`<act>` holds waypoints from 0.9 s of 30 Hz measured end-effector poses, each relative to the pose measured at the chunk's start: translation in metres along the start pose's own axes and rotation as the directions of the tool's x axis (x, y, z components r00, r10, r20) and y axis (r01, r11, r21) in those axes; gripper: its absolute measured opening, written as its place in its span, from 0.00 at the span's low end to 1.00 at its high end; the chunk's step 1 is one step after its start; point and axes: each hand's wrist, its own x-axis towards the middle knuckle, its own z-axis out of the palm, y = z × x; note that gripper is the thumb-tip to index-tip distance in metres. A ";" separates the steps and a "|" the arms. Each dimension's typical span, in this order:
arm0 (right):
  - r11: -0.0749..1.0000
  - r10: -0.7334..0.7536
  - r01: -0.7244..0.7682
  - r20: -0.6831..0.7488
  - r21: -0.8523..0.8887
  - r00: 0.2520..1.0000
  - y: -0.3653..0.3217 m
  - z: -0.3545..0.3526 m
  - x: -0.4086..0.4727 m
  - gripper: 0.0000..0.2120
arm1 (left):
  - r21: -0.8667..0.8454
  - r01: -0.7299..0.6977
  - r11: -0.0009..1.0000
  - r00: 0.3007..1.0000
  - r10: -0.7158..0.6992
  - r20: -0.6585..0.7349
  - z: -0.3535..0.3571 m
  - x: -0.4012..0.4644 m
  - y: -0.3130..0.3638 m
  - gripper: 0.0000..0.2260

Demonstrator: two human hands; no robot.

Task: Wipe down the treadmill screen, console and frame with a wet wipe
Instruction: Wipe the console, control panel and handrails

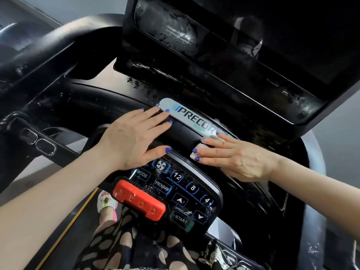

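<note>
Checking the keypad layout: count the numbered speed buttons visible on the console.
3, in a diagonal row on the keypad: 12 nearest the fan button, 8 in the middle, 4 farthest right. None looks hidden.

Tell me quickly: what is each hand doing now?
Left hand: open, flat on the console bar.
Right hand: open, pressing the wet wipe on the bar.

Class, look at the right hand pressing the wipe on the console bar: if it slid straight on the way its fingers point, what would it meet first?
The right hand, flat on the wet wipe, points along the black bar toward the left hand. It would probably meet that hand's thumb first, though depth is uncertain.
</note>
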 end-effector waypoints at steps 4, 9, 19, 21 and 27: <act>0.943 0.274 -0.245 -0.105 0.224 0.956 0.000 -0.003 0.017 0.30 | -0.003 0.005 1.000 1.000 -0.005 0.007 0.000 0.001 0.001 0.33; 0.923 0.306 -0.264 -0.119 0.279 0.945 -0.012 0.004 0.007 0.28 | -0.009 0.009 1.000 1.000 -0.009 0.007 -0.002 0.001 0.001 0.34; 0.821 0.537 -0.479 -0.136 0.309 0.833 -0.006 0.001 0.006 0.27 | -0.005 0.013 1.000 1.000 -0.013 0.003 -0.002 0.000 0.001 0.32; 0.819 0.553 -0.509 -0.128 0.263 0.823 0.002 -0.003 0.006 0.27 | -0.004 0.019 1.000 1.000 -0.019 -0.004 -0.002 0.000 0.002 0.32; 0.809 0.566 -0.519 -0.126 0.277 0.815 0.024 -0.016 0.077 0.31 | 0.003 0.008 1.000 1.000 -0.008 -0.011 -0.003 0.000 0.002 0.32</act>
